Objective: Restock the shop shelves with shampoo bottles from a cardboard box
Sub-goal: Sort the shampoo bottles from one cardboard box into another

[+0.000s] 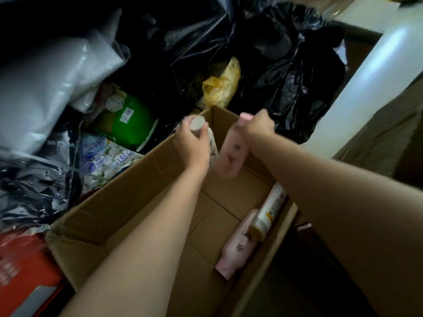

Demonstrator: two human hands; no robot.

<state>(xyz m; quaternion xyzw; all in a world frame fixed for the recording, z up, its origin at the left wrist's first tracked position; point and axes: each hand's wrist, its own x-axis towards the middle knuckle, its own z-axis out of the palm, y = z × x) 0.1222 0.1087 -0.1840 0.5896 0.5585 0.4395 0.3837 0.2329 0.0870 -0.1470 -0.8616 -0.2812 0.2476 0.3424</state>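
I judge this to be the unloading step: both my hands are up over the far end of the cardboard box (128, 193), each with a shampoo bottle. My left hand (192, 145) has its fingers curled round the neck of a white bottle (211, 143), just under its flat round cap. My right hand (256, 129) grips the top of a pink bottle (231, 156), which hangs blurred just inside the box's far corner. The two bottles are almost touching.

Two more bottles lie flat on the box floor against its right wall: a pale pink one (238, 243) and, partly on top of it, a white one with a yellow cap (267, 211).

The box is plain brown corrugated board, flaps open, its floor mostly bare. The bottles look like smooth, hard plastic, tall and rounded, so they could slip if held loosely.

Beyond the box lie crumpled glossy black bags (286, 72) and a green packet (128, 120). No shelf is in view, so next I would lift both bottles clear of the rim and turn to find it.
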